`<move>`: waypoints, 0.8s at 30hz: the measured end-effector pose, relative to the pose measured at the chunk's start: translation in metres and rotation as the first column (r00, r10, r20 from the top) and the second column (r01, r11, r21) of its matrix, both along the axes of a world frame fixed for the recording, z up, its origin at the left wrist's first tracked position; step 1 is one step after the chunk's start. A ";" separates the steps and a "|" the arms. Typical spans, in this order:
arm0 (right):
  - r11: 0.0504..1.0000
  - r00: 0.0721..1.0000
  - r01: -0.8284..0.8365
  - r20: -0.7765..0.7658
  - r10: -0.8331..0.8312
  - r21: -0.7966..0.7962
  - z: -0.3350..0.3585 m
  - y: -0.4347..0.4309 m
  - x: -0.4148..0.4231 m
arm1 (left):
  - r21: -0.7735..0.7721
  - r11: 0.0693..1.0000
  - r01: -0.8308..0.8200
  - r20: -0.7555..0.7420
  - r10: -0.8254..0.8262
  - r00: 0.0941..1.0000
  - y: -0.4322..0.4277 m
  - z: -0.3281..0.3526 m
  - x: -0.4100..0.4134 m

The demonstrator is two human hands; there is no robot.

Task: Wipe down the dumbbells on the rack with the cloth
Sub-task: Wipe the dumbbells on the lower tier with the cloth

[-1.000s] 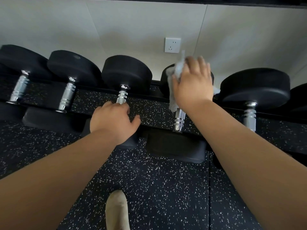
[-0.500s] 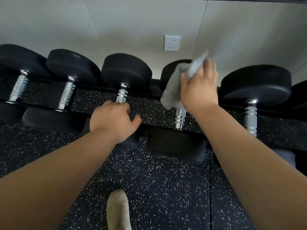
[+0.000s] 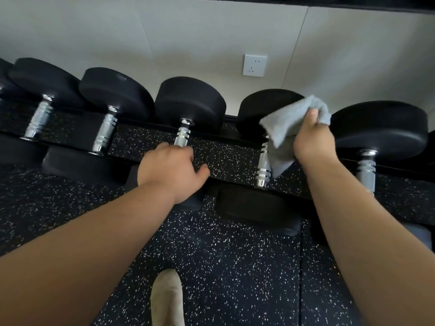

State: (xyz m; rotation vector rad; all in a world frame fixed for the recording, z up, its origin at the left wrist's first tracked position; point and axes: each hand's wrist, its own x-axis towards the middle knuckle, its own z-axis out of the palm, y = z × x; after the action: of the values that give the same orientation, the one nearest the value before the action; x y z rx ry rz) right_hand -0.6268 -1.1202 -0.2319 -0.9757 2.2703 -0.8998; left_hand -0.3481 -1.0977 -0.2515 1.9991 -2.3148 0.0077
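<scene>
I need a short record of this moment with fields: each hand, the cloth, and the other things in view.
right hand: grips the grey cloth
grey cloth: at the far head of the middle dumbbell, hanging in front of its handle
left hand: rests on the near handle end of the neighbouring dumbbell; fingers hidden
wall: white socket above the row
floor: black speckled mat, beige-covered foot on it

My arms and foot
Left hand (image 3: 169, 168), right hand (image 3: 310, 140) and forearms (image 3: 94, 243) bare; my foot (image 3: 167, 302) wears something beige and soft-looking.
</scene>
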 end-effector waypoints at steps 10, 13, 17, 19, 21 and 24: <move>0.944 0.679 -0.270 -0.657 0.327 0.191 -0.025 0.000 -0.020 | 0.002 1.000 -0.010 0.000 0.010 1.000 0.000 0.000 -0.003; 0.915 0.532 -0.258 -0.745 0.402 0.310 -0.024 0.000 -0.011 | 0.000 1.000 0.001 0.029 -0.001 1.000 0.000 -0.001 -0.002; 0.866 0.396 -0.464 -0.832 0.389 0.185 -0.003 -0.022 0.024 | -0.015 1.000 0.007 0.045 -0.006 0.999 -0.001 -0.002 -0.001; 0.801 0.247 -0.532 -0.854 0.457 0.275 0.000 -0.037 0.040 | -0.012 1.000 0.014 0.063 -0.013 0.998 -0.001 -0.003 -0.001; 0.762 0.153 -0.550 -0.856 0.494 0.342 -0.004 -0.045 0.050 | -0.014 1.000 0.016 0.076 -0.015 0.997 -0.002 -0.003 0.000; 0.743 0.145 -0.606 -0.879 0.453 0.283 0.000 -0.041 0.042 | -0.038 0.999 0.027 0.104 -0.023 0.994 -0.003 -0.005 0.000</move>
State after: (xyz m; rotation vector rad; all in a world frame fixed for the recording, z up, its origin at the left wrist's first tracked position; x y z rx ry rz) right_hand -0.5850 -1.1608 -0.2320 -2.7177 2.2038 -0.0733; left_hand -0.3476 -1.1006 -0.2567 1.9963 -2.3809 0.1581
